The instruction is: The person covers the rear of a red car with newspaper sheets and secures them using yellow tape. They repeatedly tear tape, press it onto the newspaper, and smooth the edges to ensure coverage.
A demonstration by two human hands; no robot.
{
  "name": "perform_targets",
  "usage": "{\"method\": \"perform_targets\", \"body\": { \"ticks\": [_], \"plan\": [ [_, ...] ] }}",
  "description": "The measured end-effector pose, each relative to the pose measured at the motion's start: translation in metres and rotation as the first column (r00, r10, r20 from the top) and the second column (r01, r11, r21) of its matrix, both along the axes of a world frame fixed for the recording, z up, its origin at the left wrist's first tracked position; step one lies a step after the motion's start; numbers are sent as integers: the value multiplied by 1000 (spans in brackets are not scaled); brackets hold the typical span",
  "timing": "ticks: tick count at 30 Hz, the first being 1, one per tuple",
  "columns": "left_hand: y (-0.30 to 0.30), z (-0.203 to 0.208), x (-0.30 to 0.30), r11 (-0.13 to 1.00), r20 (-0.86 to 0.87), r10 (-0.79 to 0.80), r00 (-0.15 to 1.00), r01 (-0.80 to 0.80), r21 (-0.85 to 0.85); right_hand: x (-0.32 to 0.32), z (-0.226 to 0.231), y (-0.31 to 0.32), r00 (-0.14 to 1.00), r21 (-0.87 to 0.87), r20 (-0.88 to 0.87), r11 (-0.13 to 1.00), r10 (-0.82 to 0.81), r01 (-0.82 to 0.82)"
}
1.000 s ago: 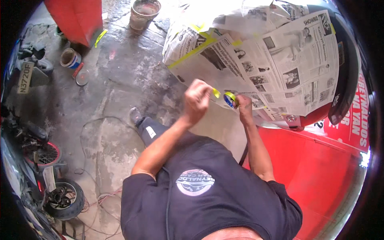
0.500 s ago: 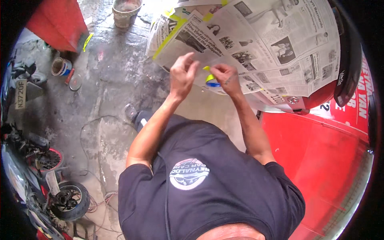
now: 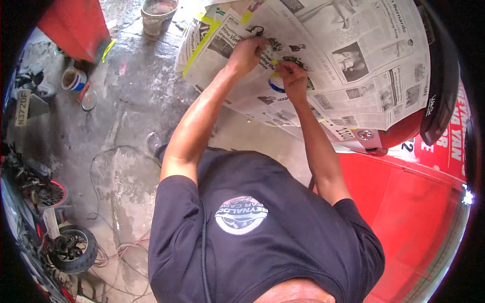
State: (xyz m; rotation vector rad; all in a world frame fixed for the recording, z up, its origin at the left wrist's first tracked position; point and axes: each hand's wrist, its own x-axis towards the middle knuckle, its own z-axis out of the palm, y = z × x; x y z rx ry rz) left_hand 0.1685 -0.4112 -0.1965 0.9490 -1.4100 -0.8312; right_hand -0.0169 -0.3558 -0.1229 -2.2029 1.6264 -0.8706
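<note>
Newspaper sheets [image 3: 371,76] cover the rounded surface of a red vehicle in front of me, with yellow tape strips [image 3: 201,49] along their left part. My left hand [image 3: 246,55] rests against the printed sheet, fingers bent and drawn together; whatever they pinch is hidden. Close to its right, my right hand [image 3: 294,81] holds a roll of yellow masking tape [image 3: 276,83] with a blue inner ring, just over the paper. A short yellow end shows near the right fingertips.
A red panel [image 3: 379,202] lies to the right. On the floor at left are a bucket [image 3: 157,20], an open can [image 3: 74,79], a round lid [image 3: 89,100] and cables [image 3: 118,247]. Motorcycles with a wheel [image 3: 73,249] line the left edge. A red object [image 3: 76,28] stands far left.
Both hands have moved away from me, up onto the newspaper. The tape roll has travelled with the right hand, and my left hand has come from the air to the sheet.
</note>
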Motion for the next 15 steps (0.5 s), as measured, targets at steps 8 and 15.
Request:
{"method": "perform_targets", "body": {
  "ticks": [8,15],
  "plan": [
    [-1,-3,4,990,193,9,981,19,-141,8,-8,-12,996,-52,-89,998,14,-18],
    [5,0,-13,981,257,164,952,-129,-148,30,-5,-9,977,-135,-139,981,-159,141]
  ]
}}
